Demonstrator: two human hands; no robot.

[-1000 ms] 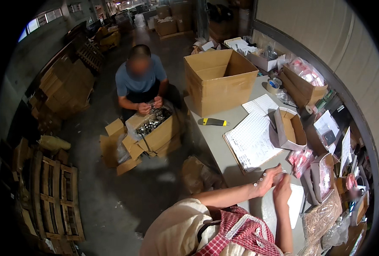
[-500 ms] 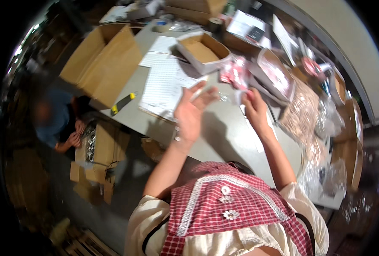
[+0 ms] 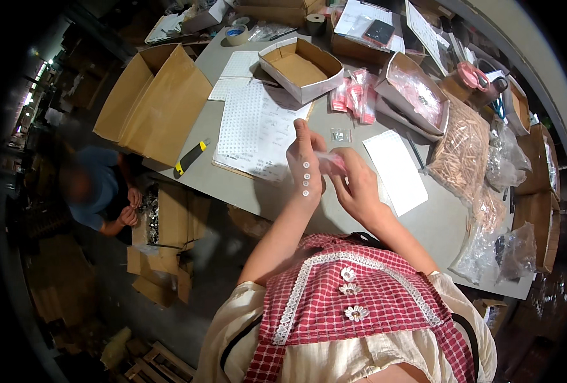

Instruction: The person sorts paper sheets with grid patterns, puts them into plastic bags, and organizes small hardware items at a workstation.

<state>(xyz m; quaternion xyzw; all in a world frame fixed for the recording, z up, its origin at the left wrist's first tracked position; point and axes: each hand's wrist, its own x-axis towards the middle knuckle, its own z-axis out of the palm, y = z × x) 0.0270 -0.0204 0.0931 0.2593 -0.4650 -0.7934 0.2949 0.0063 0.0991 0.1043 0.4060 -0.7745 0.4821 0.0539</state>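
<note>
A small clear plastic bag with pink on it (image 3: 332, 161) is held between my two hands above the table. My right hand (image 3: 362, 185) pinches its pink end from the right. On the other side, my left hand (image 3: 304, 159) is turned on edge with the thumb raised and its curled fingers at the bag's left end; they are partly hidden. Several small round white stickers (image 3: 306, 179) run in a row along my left hand toward the wrist. Just beyond the hands, a tiny clear packet (image 3: 341, 135) lies flat. A pile of pink-and-clear packets (image 3: 355, 97) lies farther back.
Printed sheets (image 3: 248, 127) and a yellow-black utility knife (image 3: 192, 158) lie left. Open boxes (image 3: 302, 67) stand behind. A white sheet (image 3: 396, 172), a pen (image 3: 416, 150) and a bag of beige pieces (image 3: 459, 150) are right. A person (image 3: 95, 185) works at a carton lower left.
My hands have come together from apart. My left hand has turned from spread palm to edge-on at the bag, and my right hand has moved left and nearer to me.
</note>
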